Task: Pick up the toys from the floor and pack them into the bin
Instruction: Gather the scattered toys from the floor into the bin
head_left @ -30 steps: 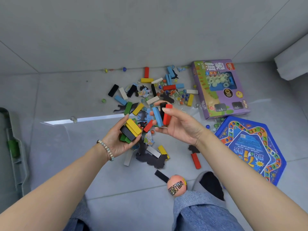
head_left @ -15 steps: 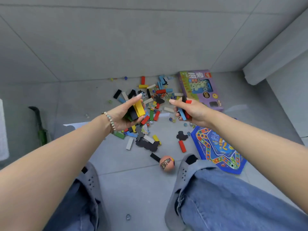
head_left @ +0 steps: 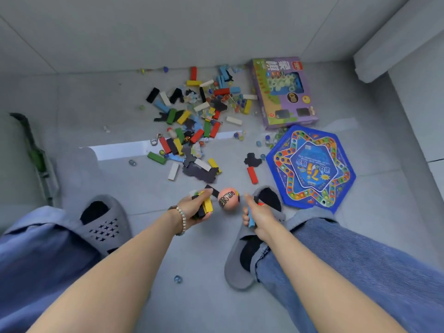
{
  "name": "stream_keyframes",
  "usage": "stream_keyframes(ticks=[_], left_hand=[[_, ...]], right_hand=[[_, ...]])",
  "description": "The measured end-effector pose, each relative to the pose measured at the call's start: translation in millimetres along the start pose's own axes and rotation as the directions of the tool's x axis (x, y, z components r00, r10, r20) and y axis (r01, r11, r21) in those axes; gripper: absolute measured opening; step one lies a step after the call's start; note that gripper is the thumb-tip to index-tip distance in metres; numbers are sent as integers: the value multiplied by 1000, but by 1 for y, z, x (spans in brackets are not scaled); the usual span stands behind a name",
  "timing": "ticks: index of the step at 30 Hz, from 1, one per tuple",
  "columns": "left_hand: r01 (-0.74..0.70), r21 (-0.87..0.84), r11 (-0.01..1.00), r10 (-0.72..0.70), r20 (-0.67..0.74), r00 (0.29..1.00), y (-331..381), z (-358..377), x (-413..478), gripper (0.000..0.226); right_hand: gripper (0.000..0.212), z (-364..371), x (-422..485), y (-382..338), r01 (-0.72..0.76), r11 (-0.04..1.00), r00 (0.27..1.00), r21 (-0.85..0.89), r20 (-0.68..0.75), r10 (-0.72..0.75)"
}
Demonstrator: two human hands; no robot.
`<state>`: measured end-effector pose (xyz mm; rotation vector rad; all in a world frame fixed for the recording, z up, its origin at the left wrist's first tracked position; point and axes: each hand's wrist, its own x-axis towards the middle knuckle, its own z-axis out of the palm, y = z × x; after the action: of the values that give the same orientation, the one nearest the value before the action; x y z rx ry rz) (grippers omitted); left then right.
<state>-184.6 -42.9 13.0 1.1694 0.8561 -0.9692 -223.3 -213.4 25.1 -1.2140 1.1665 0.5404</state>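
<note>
Grey floor (head_left: 115, 236) carried the board (head_left: 312, 167) and box (head_left: 283, 92) at its right edge, loose blocks (head_left: 189, 121) toward its far edge, and, near the ball (head_left: 228, 197), left hand (head_left: 194, 209) and right hand (head_left: 258, 217) each clenched round more blocks, best carried level so none slipped.

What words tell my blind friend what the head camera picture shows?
Seen from above, a person's left hand grips yellow and black blocks and the right hand grips blue and red blocks. A round orange ball lies between them; scattered coloured blocks, a purple game box and a blue hexagonal board lie beyond.
</note>
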Motion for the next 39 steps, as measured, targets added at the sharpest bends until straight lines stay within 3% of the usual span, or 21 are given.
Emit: stream_keyframes(ticks=[5,9,12,16,21,26,29,32,36,39], left_hand=[[-13,11,1000,14,-21,1000,-5,17,17,13],[8,41,999,-8,-1,1000,-15,23,25,32],[-33,10,999,33,-22,999,-10,26,18,31],[-184,-49,982,187,53,981,41,28,-25,28],[-492,94,865,484,103,869,142,-1,-133,19],[-698,252,671,713,39,700,218,-84,-272,24],[-752,279,597,791,-46,611,231,-159,-335,26],[-756,240,609,793,-205,574,217,-243,-363,19],[-711,73,699,666,-429,611,170,-346,-347,13],[-655,-11,756,566,-491,662,130,-404,-312,17]], right_hand=[[37,9,18,1,-45,998,999,-53,28,47],[38,15,25,5,-47,993,999,-106,-10,46],[34,18,17,-4,39,998,999,-49,-20,-40],[25,35,-21,-51,269,962,962,34,30,-270],[30,92,-123,-131,532,841,824,96,171,-541],[24,186,-244,-168,593,764,676,256,357,-645],[22,258,-298,-162,603,767,608,218,496,-619],[25,338,-331,-132,608,786,579,114,614,-537],[29,435,-324,-71,546,827,636,-137,710,-303],[49,482,-295,-25,544,734,702,-408,700,-131]])
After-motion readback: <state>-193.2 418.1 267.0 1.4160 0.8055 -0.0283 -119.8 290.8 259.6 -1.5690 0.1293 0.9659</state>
